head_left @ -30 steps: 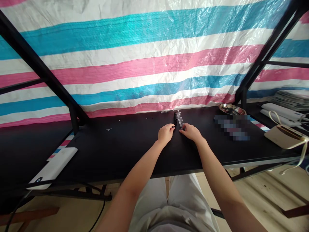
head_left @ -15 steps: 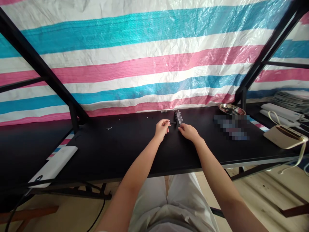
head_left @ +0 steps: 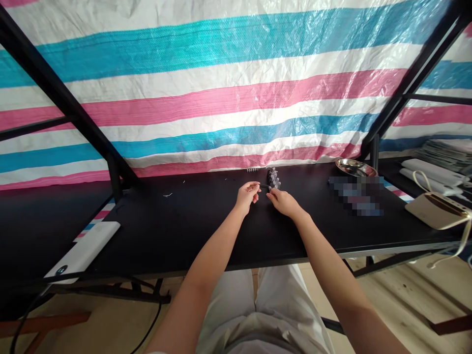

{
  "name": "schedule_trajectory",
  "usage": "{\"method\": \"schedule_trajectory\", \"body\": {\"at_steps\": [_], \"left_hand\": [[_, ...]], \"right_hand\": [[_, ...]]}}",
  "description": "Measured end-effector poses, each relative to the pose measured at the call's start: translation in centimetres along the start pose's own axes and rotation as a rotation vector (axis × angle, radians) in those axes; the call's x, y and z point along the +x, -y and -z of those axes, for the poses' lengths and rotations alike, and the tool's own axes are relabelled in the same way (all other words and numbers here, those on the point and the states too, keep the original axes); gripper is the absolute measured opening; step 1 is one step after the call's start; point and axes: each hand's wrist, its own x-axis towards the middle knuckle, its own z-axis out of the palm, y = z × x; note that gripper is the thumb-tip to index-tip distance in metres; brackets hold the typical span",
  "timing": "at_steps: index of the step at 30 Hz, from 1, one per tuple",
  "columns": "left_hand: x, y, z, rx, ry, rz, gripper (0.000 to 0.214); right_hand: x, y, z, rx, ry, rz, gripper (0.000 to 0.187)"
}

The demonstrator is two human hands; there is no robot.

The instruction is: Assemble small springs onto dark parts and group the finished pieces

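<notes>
Two hands work over the table (head_left: 191, 226): the left hand (head_left: 246, 197) pinches a thin dark piece (head_left: 264, 186) between narrowed fingers, while the right hand (head_left: 284, 201), narrow too, is at its other end, its hold unclear. A slack pinch could drop the piece, hard to spot on black. Just beyond, a stray knuckle might scatter the clear pieces (head_left: 276, 180).

Near the centre of the frame, the left grip (head_left: 246, 196) pinched a thin black piece (head_left: 264, 186), and the right grip (head_left: 283, 200) was at its other end (the contact was too small to tell). Clear pieces (head_left: 276, 180) lay just beyond on the black desk (head_left: 177, 231). A metal dish (head_left: 356, 168) sat right of centre, a white device (head_left: 88, 247) lower left.
</notes>
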Motion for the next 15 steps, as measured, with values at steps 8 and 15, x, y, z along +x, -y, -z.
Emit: {"method": "schedule_trajectory", "body": {"at_steps": [8,15], "left_hand": [[-0.13,-0.35,-0.03,-0.06,-0.038,0.019,0.034],[-0.26,-0.57,-0.09,-0.054,-0.053,0.001,0.033]], "right_hand": [[0.09,-0.28,-0.44,-0.01,-0.002,0.04,0.024],[-0.15,0.19,-0.25,-0.015,0.027,0.06,0.024]]}}
